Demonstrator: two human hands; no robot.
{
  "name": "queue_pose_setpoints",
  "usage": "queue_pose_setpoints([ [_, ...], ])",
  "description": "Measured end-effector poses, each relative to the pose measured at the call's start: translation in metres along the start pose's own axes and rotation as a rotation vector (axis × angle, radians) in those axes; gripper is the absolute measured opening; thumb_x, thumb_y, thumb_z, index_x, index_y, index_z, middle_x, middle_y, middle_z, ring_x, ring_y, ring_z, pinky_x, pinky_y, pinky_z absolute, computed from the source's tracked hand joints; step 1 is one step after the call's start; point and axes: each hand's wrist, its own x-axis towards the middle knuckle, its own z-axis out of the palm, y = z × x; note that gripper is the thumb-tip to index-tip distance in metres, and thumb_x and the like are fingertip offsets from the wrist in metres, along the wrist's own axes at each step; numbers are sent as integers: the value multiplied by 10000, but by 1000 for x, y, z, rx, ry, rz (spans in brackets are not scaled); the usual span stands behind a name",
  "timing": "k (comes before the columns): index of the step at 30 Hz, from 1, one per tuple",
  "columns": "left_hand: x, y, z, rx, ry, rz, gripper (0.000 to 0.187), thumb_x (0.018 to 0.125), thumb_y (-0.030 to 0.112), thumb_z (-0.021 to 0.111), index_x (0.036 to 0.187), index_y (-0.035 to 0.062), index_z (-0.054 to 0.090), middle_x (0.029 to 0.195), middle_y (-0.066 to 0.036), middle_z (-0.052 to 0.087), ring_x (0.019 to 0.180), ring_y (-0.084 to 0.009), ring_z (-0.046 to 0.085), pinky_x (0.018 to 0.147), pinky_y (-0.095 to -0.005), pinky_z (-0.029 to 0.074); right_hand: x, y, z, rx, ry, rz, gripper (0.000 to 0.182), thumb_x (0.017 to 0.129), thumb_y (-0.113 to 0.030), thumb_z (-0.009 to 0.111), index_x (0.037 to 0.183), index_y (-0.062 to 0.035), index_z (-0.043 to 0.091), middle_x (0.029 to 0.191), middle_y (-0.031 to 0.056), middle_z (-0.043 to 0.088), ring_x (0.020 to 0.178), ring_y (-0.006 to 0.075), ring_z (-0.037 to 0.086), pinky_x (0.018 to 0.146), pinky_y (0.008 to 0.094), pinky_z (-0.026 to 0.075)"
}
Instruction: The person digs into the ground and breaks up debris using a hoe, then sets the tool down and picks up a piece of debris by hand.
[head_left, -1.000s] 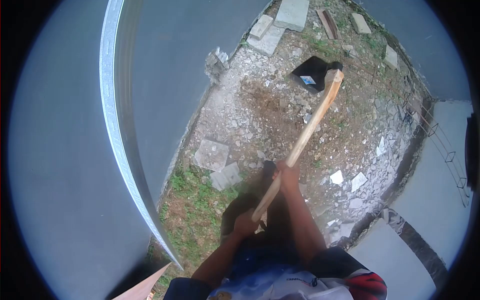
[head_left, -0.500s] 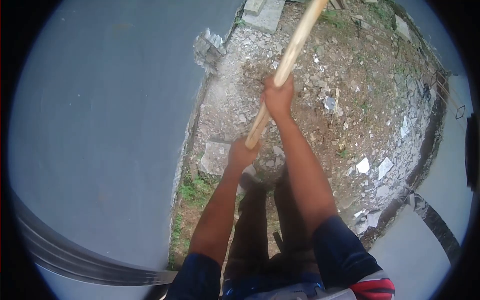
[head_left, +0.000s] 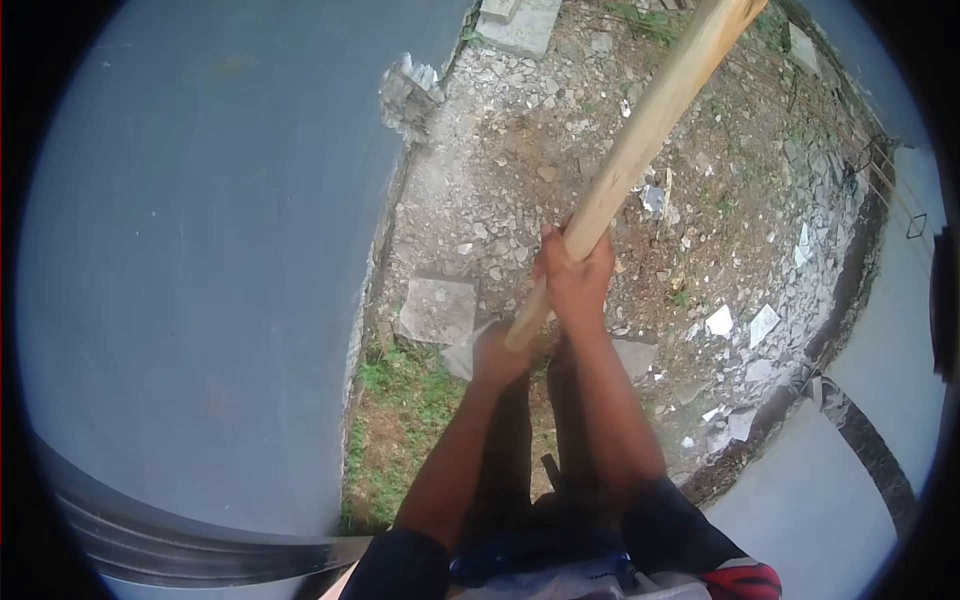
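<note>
A long pale wooden handle point(head_left: 650, 135) runs slantwise from the top right down toward my body. Its far end leaves the view at the top, so whatever is fixed there is hidden. My left hand point(head_left: 500, 355) is closed around the butt end, in front of my legs. Higher up the shaft, my right hand point(head_left: 577, 280) is wrapped round it, with the thumb along the side. Beneath the handle lies ground of brown soil and broken rubble point(head_left: 525, 165). A flat concrete slab point(head_left: 438, 310) lies to the left of my left hand.
A smooth grey surface point(head_left: 210, 230) borders the rubble on the left, with a broken concrete lump point(head_left: 410, 97) at its edge. White tile shards point(head_left: 763, 325) lie on the right. Another slab point(head_left: 525, 25) is at the top. Green weeds point(head_left: 400, 385) grow near my feet.
Both hands have drawn down toward my body, still gripping the handle. The upper part of the handle has swung right and looks larger, nearer the camera.
</note>
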Motion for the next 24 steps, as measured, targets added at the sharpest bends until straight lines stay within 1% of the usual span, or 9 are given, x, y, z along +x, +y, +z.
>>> queue_pose_setpoints([
  [5,126,-8,-44,-2,16,-4,237,806,267,703,903,53,668,787,-196,675,744,-428,650,634,-451,515,87,20,70,77,7,-18,167,885,-24,604,973,17,469,682,81,562,485,144,557,416,291,461],
  [8,3,-49,-46,82,-231,-484,354,811,309,741,840,-35,664,670,-196,649,624,-292,668,599,-416,504,43,191,55,-45,-63,508,287,845,-7,589,1100,50,469,675,111,564,420,190,547,353,336,437],
  [10,-89,-66,-15,36,-144,-532,362,805,296,746,833,-50,644,707,-212,660,648,-291,671,612,-430,497,-25,206,38,-302,-186,394,313,816,-51,625,1101,44,537,720,124,597,502,217,596,443,351,480],
  [11,-135,-62,1,-34,-79,-549,367,814,281,737,882,-64,631,763,-217,675,717,-271,697,628,-439,504,-59,156,23,-295,-275,616,323,799,-81,647,1087,37,562,774,125,614,631,221,628,585,359,524],
  [13,-233,-93,32,127,-152,-572,524,851,413,680,1132,-24,615,858,-316,653,849,-480,655,717,-530,527,-127,146,-4,-278,-286,653,350,793,-91,654,1106,39,565,785,110,616,676,195,618,643,346,521],
  [15,-223,-73,27,23,-187,-541,526,852,402,680,1183,5,586,876,-314,657,830,-486,655,706,-527,530,-160,136,-10,-322,-267,182,357,801,-96,663,1122,29,571,808,103,616,701,161,604,647,321,502],
  [17,-250,-43,5,13,-189,-500,446,850,345,696,1111,-3,597,863,-285,671,818,-432,677,686,-484,532,-165,106,-21,-300,-274,426,345,821,-74,660,1140,18,564,838,95,613,747,132,594,665,299,489],
  [19,-178,-35,3,71,-48,-303,309,845,243,728,916,-47,646,818,-229,695,814,-320,722,658,-404,534,-126,73,-11,-191,-247,421,327,830,-60,658,1133,14,561,859,93,607,779,128,590,686,295,487],
  [24,19,-11,-29,-202,66,-73,209,868,170,714,911,-29,668,747,-113,692,715,-99,631,638,-327,520,-3,1,53,-126,-10,-103,233,839,-39,644,1029,26,525,741,85,573,654,152,567,617,305,484],
])
